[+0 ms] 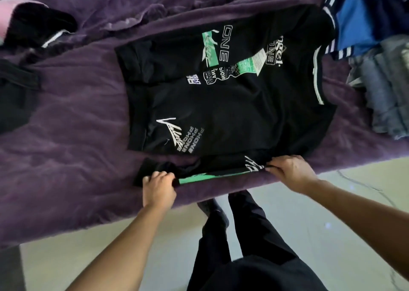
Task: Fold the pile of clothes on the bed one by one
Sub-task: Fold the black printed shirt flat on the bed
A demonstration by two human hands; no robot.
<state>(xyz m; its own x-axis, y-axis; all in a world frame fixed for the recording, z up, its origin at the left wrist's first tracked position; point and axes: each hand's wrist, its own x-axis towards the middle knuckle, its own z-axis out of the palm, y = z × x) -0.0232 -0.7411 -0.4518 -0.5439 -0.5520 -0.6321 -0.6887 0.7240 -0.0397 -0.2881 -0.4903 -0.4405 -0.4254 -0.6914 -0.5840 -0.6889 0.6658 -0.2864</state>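
Nearest to me, the left hand [158, 186] has its fingers curled over the cuff end of the near sleeve [212, 173]. The right hand [292, 171] pinches the same sleeve at its shoulder end, fingertips pressed on the fabric. Between the two grips the sleeve is drawn out straight, green stripe showing, along the near border of the purple bedspread [66, 135]. The floor [309, 213] lies directly below the right grip. Risk one: if either grip slackens, I judge the sleeve could slide off that border and drag the shoulder with it. Just beyond the grips lies the task garment, a black printed sweatshirt [232, 104], spread flat with the hem out past the left hand and the striped collar [317, 78] past the right. Risk two: carrying the sleeve over the body with uneven pull would skew the fold line and rumple the flat panel. The body is not pinned by anything. Risk three: a paper hang tag [259, 61] sits loose on the chest, farther out from the right grip, and a fold over it may trap or crease it. I cannot tell where the far sleeve lies. Farthest from the right grip, a blue striped garment [354, 18] and folded jeans [387, 96] crowd the collar, so pushing the sweatshirt that way could tangle them. A dark garment [17, 91] lies well beyond the left grip.
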